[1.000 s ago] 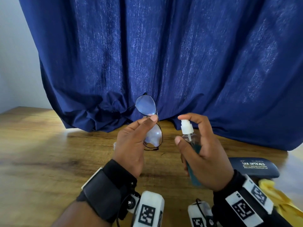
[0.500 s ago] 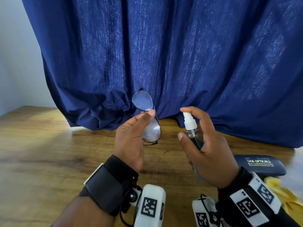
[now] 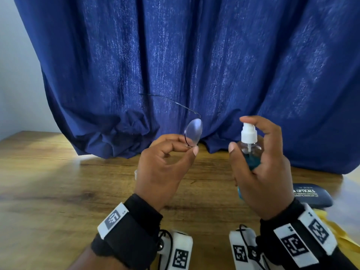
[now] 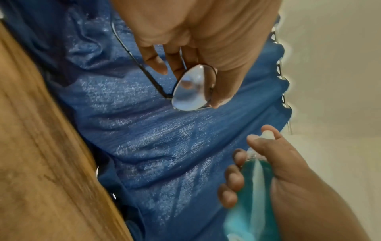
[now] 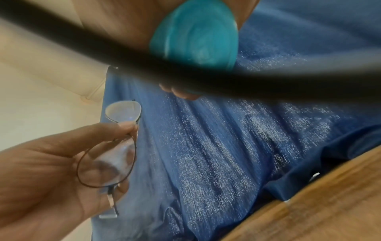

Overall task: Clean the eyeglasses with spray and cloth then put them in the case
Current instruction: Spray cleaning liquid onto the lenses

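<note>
My left hand (image 3: 167, 162) pinches thin-framed eyeglasses (image 3: 192, 135) at the bridge, held above the wooden table (image 3: 58, 191). One lens sticks up past the fingertips and a temple arm reaches left toward the curtain. The left wrist view shows that lens of the eyeglasses (image 4: 193, 88) against my thumb, and the right wrist view shows both lenses of the eyeglasses (image 5: 111, 161). My right hand (image 3: 261, 168) grips a clear spray bottle (image 3: 250, 151) of teal liquid, index finger on its white pump, nozzle facing the glasses. A dark blue glasses case (image 3: 309, 194) lies shut at the right.
A dark blue curtain (image 3: 194, 65) hangs behind the table and bunches on its far edge. A yellow cloth (image 3: 339, 230) lies at the lower right beside the case. Bare wood spreads to the left.
My left hand has turned the eyeglasses, so the upper lens now shows nearly edge-on and a temple arm swings out to the left. Both hands stay raised and close together.
</note>
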Demonstrator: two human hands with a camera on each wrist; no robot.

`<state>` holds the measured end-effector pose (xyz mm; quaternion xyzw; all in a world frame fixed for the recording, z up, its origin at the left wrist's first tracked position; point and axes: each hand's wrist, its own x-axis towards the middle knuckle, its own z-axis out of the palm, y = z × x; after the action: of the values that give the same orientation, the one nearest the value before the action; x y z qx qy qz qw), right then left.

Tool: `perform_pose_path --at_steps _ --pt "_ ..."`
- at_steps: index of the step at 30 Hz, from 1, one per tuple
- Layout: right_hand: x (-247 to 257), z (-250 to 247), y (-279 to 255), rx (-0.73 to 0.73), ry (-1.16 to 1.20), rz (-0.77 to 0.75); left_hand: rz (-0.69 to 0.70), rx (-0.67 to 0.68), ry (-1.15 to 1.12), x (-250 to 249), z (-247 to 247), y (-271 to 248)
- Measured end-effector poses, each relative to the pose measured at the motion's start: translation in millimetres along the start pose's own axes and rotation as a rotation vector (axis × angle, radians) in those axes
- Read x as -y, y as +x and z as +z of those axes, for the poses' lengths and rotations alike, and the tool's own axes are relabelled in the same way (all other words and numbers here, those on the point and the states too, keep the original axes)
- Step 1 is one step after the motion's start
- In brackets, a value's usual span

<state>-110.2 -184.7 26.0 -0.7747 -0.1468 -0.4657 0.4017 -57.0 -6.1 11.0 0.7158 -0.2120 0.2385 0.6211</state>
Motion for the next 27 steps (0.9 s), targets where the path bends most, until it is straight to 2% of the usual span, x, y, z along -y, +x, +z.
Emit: perform_pose_path --at_steps 2,4,6,9,11,13,15,19,23,26,27 --pt "-2 -2 1 -0.026 0.020 0.025 0.138 0.002 0.191 2 -4 2" --pt "-4 -5 4 -0.060 0.063 0.069 0.356 -0.023 0.444 2 -10 6" --pt "-6 -9 7 -0.068 0.175 0.136 0.534 -0.084 0.588 1 -18 12" --pt "-9 -11 10 0.010 0.418 0.250 0.652 -0.183 0.683 3 -28 17" --pt "-11 -11 11 0.137 0.457 0.252 0.656 -0.199 0.699 4 -29 18" --pt "-10 -10 9 0.241 0.377 0.210 0.634 -0.191 0.697 3 -28 17" --pt "-11 -7 7 0.262 0.247 0.130 0.603 -0.169 0.698 1 -26 15" --pt "-11 0 0 0.205 0.163 0.048 0.546 -0.104 0.690 -1 -21 11" --pt "-12 -1 1 0.065 0.107 0.051 0.490 0.023 0.665 0 -19 10" --pt "-20 -9 7 -0.025 0.114 0.102 0.479 0.115 0.501 -1 -24 12" --pt "-24 -12 10 -0.050 0.119 0.118 0.492 0.110 0.409 -2 -27 13"
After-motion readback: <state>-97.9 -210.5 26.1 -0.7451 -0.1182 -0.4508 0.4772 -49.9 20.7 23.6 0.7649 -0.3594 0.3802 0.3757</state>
